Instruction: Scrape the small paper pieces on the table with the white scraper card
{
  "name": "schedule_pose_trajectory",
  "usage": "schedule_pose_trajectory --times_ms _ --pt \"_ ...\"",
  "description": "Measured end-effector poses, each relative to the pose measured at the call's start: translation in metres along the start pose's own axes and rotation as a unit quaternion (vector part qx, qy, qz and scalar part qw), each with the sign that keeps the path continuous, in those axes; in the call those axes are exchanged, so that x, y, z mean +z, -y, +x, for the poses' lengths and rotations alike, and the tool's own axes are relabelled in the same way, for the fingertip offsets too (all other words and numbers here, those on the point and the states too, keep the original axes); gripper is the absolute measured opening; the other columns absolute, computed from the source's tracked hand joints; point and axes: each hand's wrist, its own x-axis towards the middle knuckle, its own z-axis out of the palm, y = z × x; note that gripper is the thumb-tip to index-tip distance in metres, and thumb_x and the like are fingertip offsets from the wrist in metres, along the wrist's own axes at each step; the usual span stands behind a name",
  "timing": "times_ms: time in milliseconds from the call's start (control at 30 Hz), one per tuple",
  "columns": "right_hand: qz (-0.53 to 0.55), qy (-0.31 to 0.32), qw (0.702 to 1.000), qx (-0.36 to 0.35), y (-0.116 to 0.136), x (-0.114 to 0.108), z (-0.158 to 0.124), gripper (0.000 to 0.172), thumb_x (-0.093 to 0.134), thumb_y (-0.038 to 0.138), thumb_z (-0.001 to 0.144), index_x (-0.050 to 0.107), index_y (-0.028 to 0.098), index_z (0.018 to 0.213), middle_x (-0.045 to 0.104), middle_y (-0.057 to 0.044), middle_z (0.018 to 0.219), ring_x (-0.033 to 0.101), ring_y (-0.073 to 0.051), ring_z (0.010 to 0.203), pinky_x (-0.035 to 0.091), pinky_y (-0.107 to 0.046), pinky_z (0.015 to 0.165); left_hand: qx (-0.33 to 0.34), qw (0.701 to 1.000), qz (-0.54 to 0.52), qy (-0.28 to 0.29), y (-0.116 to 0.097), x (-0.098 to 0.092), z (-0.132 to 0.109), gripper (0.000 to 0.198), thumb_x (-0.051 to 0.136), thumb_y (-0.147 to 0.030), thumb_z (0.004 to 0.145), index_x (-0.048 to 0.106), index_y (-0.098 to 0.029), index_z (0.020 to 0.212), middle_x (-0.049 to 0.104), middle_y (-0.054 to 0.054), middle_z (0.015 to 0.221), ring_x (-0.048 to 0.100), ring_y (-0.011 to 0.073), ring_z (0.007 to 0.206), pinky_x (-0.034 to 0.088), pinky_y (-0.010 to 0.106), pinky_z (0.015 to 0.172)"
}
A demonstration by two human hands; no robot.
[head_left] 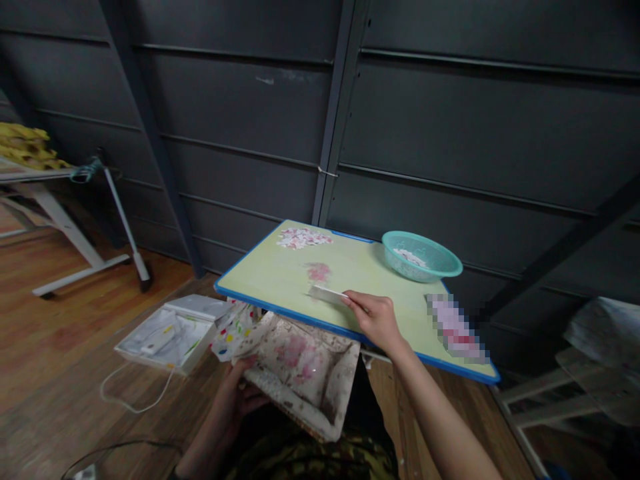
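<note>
My right hand [375, 319] is closed on a flat, pale scraper [327, 294], its edge low over the tabletop [270, 267]; its exact kind is hard to make out. Just beyond the scraper lies a patch of pink powder [318, 271]. Below the near edge of the table, my left hand [243, 392] grips the left side of a stained, shallow box [320, 357]. Pink residue shows on the box's inner face, and the box tilts beneath the table edge. A heap of small white and pink pieces [303, 237] sits at the table's far left.
A teal plastic basket [440, 257] holding similar pieces stands at the back right. Nearer is a pixelated pink-and-white item [456, 327]. An open white box [165, 333] with a cable is on the floor at left. Dark panels [240, 100] rise behind the table.
</note>
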Motion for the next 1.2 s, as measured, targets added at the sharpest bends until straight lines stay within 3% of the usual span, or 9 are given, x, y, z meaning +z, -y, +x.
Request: schedule_pose_trajectory --times_ms 233,433,900,1033,1200 --pt "-0.014 -0.047 0.999 0.012 0.000 0.000 0.001 0.024 0.051 0.032 0.089 0.073 0.024 0.093 0.074 -0.003 0.091 0.071 -0.020 0.076 0.055 -0.026 0.067 -0.002 1.000 0.005 0.006 -0.001 0.001 -0.002 0.056 0.061 -0.030 0.076 0.042 -0.025 0.129 0.063 0.006 0.087 0.067 0.0229 0.063 0.057 0.044 0.062" --pt "-0.004 0.003 1.000 -0.017 0.006 0.002 0.000 0.024 0.050 0.028 0.089 0.072 0.023 0.096 0.074 -0.003 0.091 0.071 -0.018 0.076 0.054 -0.025 0.069 0.007 1.000 0.002 0.010 0.000 0.000 -0.001 0.055 0.061 -0.029 0.076 0.044 -0.022 0.127 0.062 0.006 0.087 0.066 0.0228 0.063 0.058 0.044 0.061" --pt "0.029 0.032 0.996 -0.081 0.041 0.002 -0.018 0.023 0.050 0.024 0.090 0.071 0.023 0.099 0.074 -0.003 0.084 0.070 -0.015 0.071 0.054 -0.023 0.068 0.000 1.000 0.000 0.016 0.000 -0.002 0.001 0.059 0.062 -0.031 0.076 0.042 -0.024 0.131 0.063 0.007 0.086 0.067 0.0231 0.063 0.057 0.045 0.063" --pt "0.010 -0.023 0.998 -0.057 0.030 -0.001 -0.010 0.023 0.050 0.026 0.090 0.072 0.023 0.096 0.074 -0.003 0.087 0.070 -0.016 0.073 0.054 -0.024 0.068 -0.003 1.000 0.005 0.017 0.001 -0.003 0.002 0.059 0.062 -0.031 0.076 0.042 -0.024 0.131 0.065 0.007 0.085 0.068 0.0247 0.065 0.057 0.045 0.062" --pt "-0.127 -0.106 0.986 0.020 -0.002 -0.007 0.002 0.025 0.049 0.029 0.090 0.073 0.021 0.093 0.074 -0.007 0.083 0.070 -0.019 0.066 0.051 -0.024 0.058 0.003 1.000 -0.001 0.007 0.001 -0.001 0.000 0.057 0.060 -0.028 0.077 0.042 -0.022 0.131 0.063 0.005 0.079 0.066 0.0215 0.058 0.058 0.042 0.059"
